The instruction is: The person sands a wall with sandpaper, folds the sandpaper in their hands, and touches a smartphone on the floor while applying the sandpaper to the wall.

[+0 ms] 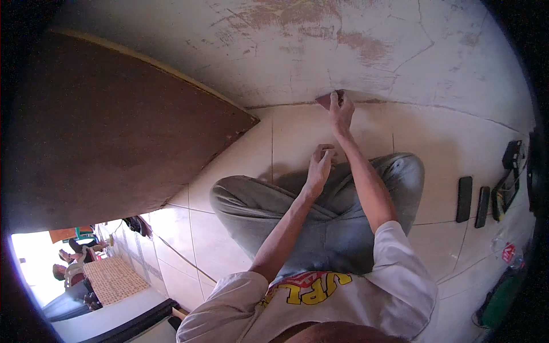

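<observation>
My right hand [342, 113] grips a folded piece of reddish-brown sandpaper [324, 101] at the foot of the wall, where it meets the floor. The white wall [274, 64] has cracks, scuffs and worn brownish patches. My left hand [321, 165] hovers over my crossed legs, its fingers loosely curled and apart; nothing shows in it. I sit on cream floor tiles [296, 128] in dusty grey trousers [300, 231]. Part of the sandpaper is hidden by my right fingers.
A large brown wooden panel [107, 137] stands at the left. Right of me lie two dark flat objects [464, 199], a black box [511, 154] and a clear bottle with a red label [508, 253]. A cable [184, 255] crosses the floor. People [70, 270] sit beyond a doorway.
</observation>
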Tool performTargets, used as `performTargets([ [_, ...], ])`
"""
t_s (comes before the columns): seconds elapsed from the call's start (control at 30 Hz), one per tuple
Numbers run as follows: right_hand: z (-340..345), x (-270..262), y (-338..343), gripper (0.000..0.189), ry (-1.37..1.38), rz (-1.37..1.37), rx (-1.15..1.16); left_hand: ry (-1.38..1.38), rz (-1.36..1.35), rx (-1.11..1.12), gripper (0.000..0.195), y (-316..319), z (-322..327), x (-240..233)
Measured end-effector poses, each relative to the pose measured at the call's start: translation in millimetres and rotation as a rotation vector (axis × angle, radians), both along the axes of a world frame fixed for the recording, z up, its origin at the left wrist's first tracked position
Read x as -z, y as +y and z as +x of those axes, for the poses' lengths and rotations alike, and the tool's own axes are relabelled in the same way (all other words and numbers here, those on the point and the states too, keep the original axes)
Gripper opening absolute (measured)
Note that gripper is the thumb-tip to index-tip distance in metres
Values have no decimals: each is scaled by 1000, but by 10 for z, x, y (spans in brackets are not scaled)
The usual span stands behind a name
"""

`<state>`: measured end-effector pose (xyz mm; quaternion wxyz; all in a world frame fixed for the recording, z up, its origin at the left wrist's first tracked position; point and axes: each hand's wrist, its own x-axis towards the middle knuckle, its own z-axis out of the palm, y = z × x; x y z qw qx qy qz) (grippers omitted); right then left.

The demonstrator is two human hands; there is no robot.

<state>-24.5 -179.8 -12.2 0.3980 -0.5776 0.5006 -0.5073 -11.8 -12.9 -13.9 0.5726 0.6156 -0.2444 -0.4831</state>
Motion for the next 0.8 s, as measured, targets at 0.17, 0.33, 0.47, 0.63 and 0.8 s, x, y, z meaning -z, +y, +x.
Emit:
performTargets([
  [0.17, -9, 48, -8, 29, -26, -66, 26, 7, 12, -2, 30, 3, -36, -72],
  [0.33, 22, 120, -36, 27, -31, -70, 37, 22, 28, 38, 32, 22, -12, -187],
  [0.47, 52, 141, -42, 27, -67, -84, 10, 3, -15, 6, 30, 33, -14, -164],
  [0.63, 57, 185, -59, 26, -16, -62, 17, 15, -3, -1, 30, 29, -11, -156],
  [0.8, 18, 209, -88, 26, 10, -84, 39, 15, 14, 13, 31, 16, -42, -220],
])
